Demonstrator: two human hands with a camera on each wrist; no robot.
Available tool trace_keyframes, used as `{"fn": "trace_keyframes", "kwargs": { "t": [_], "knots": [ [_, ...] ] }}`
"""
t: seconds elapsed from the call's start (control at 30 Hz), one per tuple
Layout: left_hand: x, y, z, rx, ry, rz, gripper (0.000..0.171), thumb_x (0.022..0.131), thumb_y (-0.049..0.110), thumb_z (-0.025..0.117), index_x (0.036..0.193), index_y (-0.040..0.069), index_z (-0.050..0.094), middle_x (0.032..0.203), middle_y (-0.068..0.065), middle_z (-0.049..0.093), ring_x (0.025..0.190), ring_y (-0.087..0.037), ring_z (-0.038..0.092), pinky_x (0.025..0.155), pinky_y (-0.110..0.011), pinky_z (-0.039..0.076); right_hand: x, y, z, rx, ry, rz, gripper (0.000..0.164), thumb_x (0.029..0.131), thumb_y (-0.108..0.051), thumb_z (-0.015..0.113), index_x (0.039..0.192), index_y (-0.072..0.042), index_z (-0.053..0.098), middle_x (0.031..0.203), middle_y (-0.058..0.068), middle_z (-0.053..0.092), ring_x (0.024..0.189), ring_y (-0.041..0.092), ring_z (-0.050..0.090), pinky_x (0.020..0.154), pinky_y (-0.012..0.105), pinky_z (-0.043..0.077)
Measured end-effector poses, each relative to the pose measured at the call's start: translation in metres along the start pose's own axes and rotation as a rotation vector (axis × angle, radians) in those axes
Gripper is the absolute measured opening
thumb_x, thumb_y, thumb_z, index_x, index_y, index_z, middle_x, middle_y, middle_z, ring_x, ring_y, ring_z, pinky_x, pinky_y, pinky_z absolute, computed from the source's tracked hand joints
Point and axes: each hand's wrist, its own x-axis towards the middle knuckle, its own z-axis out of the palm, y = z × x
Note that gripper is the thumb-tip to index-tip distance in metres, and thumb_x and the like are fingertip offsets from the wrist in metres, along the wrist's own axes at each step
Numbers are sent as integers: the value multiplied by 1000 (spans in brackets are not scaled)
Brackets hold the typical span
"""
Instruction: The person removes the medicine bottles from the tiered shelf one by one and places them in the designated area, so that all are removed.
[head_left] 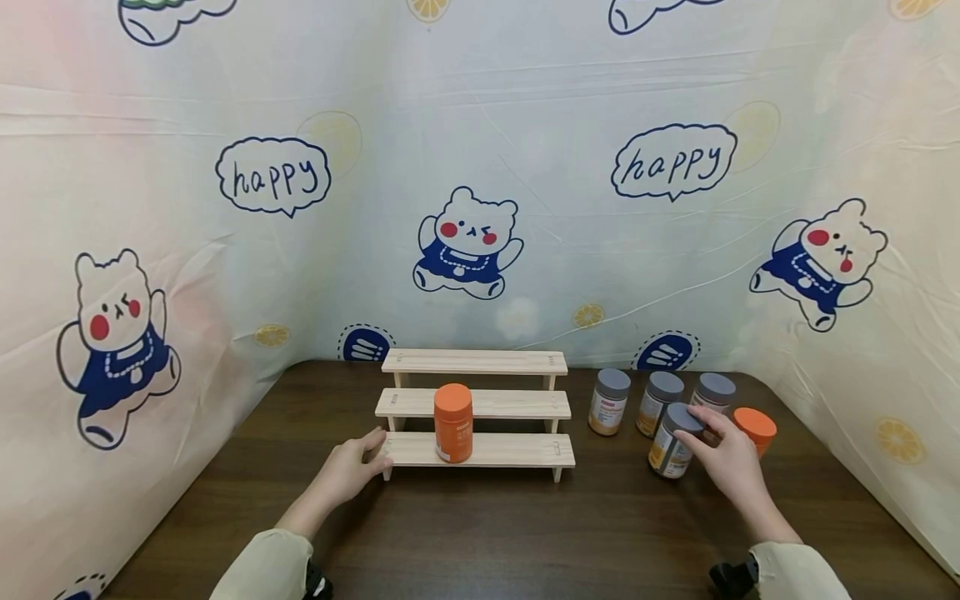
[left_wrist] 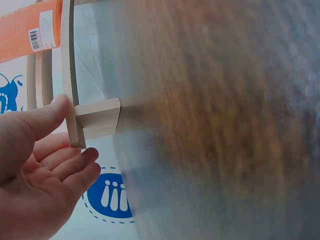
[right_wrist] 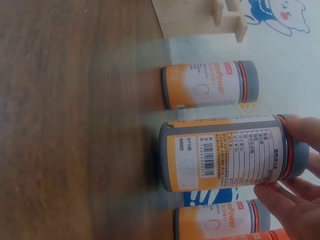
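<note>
A three-step wooden stand (head_left: 517,450) is on the table, with an orange bottle (head_left: 453,425) upright on its lowest step. My left hand (head_left: 348,468) holds the left end of that step. In the left wrist view its thumb (left_wrist: 47,117) lies against the board, with fingers on the other side. My right hand (head_left: 726,458) pinches the grey lid of a supplement bottle (right_wrist: 225,155) between thumb and fingers. The barcode and printed table on its label face the right wrist camera. Whether its base touches the table I cannot tell.
Three more grey-lidded bottles stand close by: one on the left (head_left: 609,402), one in the middle (head_left: 660,400), one on the right (head_left: 712,392). An orange-lidded bottle (head_left: 756,427) is partly hidden behind my right hand. A printed cloth (head_left: 562,208) encloses the dark table (head_left: 480,542).
</note>
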Motion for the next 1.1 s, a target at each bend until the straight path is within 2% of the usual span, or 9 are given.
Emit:
{"fn": "trace_keyframes", "kwargs": {
  "t": [0.37, 1.1],
  "knots": [
    [1, 0, 0, -1, -3, 3, 56, 88, 22, 63, 133, -5, 44, 138, -20, 39, 124, -38, 37, 95, -54, 34, -1, 5, 2, -25, 20, -25, 45, 80, -14, 73, 118, 5, 58, 117, 28, 55, 96, 41, 58, 77, 50, 47],
    [2, 0, 0, -10, -7, -4, 56, 89, 22, 63, 134, -5, 43, 139, -20, 38, 124, -38, 36, 96, -54, 33, 1, 6, -1, -52, -22, -23, 46, 82, -12, 70, 121, 6, 55, 120, 29, 51, 101, 44, 54, 80, 50, 45]
  ]
}}
